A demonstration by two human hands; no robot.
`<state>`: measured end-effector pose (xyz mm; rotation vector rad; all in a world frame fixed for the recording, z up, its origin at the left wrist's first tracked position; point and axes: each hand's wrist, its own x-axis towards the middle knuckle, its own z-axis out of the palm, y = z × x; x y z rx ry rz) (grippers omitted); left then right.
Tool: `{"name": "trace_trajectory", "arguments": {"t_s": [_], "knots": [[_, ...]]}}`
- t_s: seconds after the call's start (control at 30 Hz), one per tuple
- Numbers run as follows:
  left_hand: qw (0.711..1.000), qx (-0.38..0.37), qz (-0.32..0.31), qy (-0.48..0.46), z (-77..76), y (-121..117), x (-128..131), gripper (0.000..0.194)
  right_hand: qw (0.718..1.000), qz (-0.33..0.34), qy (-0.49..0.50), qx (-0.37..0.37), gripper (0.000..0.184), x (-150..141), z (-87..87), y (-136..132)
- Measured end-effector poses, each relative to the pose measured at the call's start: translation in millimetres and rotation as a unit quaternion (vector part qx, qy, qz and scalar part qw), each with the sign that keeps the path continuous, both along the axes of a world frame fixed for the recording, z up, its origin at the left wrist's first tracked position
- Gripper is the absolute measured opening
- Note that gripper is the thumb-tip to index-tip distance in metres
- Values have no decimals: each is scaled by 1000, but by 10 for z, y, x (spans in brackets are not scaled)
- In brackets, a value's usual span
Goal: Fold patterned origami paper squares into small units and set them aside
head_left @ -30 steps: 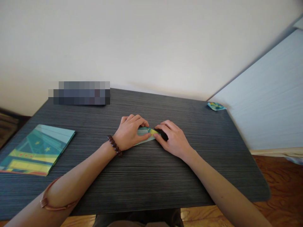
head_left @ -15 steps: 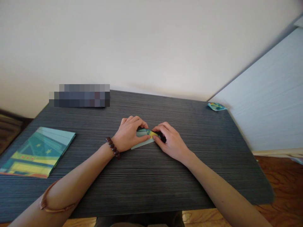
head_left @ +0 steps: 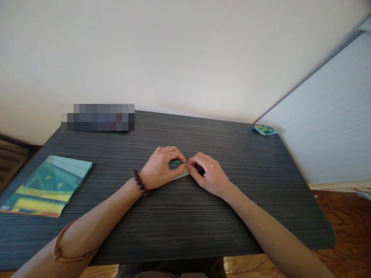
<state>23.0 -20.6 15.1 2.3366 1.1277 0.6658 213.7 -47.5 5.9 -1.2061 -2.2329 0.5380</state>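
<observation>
A small folded piece of paper (head_left: 181, 175), pale green with teal and yellow print, lies at the middle of the dark desk. My left hand (head_left: 160, 166) pinches its upper part between thumb and fingertips and covers much of it. From the other side my right hand (head_left: 211, 170) is closed on the same paper, thumb against forefinger. The two sets of fingertips almost meet. How the paper is folded under them is hidden.
A larger teal and yellow sheet or booklet (head_left: 43, 189) with stars lies at the desk's left. At the far right corner sits a small crumpled-looking teal piece (head_left: 265, 130). A pixelated object (head_left: 100, 117) stands at the back left. The desk (head_left: 185, 224) meets a wall behind.
My left hand has shifted slightly right, and its thumb and fingertips have closed together on the paper, beside my right fingertips. Less of the paper shows now.
</observation>
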Motion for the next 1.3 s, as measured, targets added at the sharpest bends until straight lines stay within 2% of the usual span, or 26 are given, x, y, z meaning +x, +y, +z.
{"name": "trace_trajectory", "arguments": {"t_s": [0.4,0.73,0.83,0.9,1.0,1.1,1.2,1.3], "knots": [[1000,18,18,7,-5,34,-46,14,999,20,-20,23,10,62,34,19],[998,-58,-10,-6,64,101,-145,22,999,11,25,-36,10,146,32,71],[997,-64,-29,-30,59,100,-178,31,998,14,35,-45,12,167,15,85],[997,-53,-56,-30,43,104,-188,34,998,-5,43,-45,15,165,-8,90],[995,-15,-101,-8,12,112,-192,33,995,-73,53,-44,21,156,-60,98],[994,29,-102,38,-4,104,-190,25,992,-111,53,-13,22,152,-97,105],[992,49,-83,80,2,85,-189,20,993,-105,42,18,17,156,-91,103],[990,71,-76,92,9,82,-202,19,998,-65,21,16,8,163,-62,91]]}}
